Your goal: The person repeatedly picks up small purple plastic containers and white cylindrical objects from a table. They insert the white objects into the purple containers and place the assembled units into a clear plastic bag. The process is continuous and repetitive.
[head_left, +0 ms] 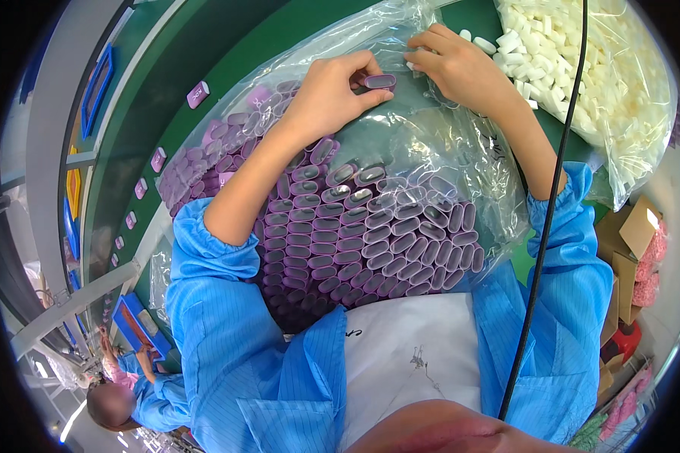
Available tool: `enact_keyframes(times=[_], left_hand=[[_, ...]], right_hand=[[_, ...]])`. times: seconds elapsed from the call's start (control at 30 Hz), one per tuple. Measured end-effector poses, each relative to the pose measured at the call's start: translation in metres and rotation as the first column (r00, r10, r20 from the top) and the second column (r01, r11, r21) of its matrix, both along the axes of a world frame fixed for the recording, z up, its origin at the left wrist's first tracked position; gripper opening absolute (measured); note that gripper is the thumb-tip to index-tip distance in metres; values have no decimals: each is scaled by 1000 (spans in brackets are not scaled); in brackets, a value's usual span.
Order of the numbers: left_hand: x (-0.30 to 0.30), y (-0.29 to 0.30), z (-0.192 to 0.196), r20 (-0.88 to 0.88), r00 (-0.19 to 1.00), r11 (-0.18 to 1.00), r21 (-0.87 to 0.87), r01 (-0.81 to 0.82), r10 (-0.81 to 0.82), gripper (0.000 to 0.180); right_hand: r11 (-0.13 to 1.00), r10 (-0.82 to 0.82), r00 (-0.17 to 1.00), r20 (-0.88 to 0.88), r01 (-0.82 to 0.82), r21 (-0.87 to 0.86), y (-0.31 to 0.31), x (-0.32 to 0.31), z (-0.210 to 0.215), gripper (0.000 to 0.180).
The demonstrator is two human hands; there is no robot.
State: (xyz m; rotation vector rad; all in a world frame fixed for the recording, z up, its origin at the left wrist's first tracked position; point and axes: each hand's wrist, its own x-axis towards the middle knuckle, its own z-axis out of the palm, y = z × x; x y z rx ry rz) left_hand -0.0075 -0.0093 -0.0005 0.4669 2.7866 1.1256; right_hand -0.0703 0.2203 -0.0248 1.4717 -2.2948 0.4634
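Observation:
Between its thumb and fingers, my left hand (332, 94) holds a purple oval sleeve (380, 81), its open end facing up. Just right of it, my right hand (468, 72) is closed, with a small white piece (411, 66) at its fingertips; most of that piece is hidden. Under my forearms spreads a clear plastic bag (461, 147) full of purple oval sleeves (313, 226), many standing in tight rows. Beyond my right hand, another clear bag (646, 128) holds a heap of white oblong pieces (551, 60), several of which lie loose by its edge.
Single purple pieces (198, 94) stand in a line on the green surface (181, 121) at left. A black cable (555, 181) hangs across the right side. Cardboard boxes (627, 241) with pink items stand at right. Another person (159, 400) sits at lower left, beside a blue tray (140, 325).

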Motion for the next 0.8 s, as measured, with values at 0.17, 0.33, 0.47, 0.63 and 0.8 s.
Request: enact_keyframes(times=[0.17,0.33,0.47,0.63,0.8], left_hand=[[0,0,-2,4,1000,1000,15,-3,3,29],[-1,-3,-4,57,998,996,90,9,-14,28],[-1,-2,0,128,991,997,62,-39,30,27],[-1,1,2,179,982,994,72,-82,68,25],[0,0,-2,123,990,995,63,-79,71,22]], right_hand=[[964,-170,985,43,156,217,-4,16,16,16],[966,-41,922,386,135,-221,-9,10,23,10],[898,146,822,551,124,-423,-25,34,28,8],[923,53,922,384,102,-372,-34,45,14,10],[908,58,955,290,70,-412,-46,49,8,11]])
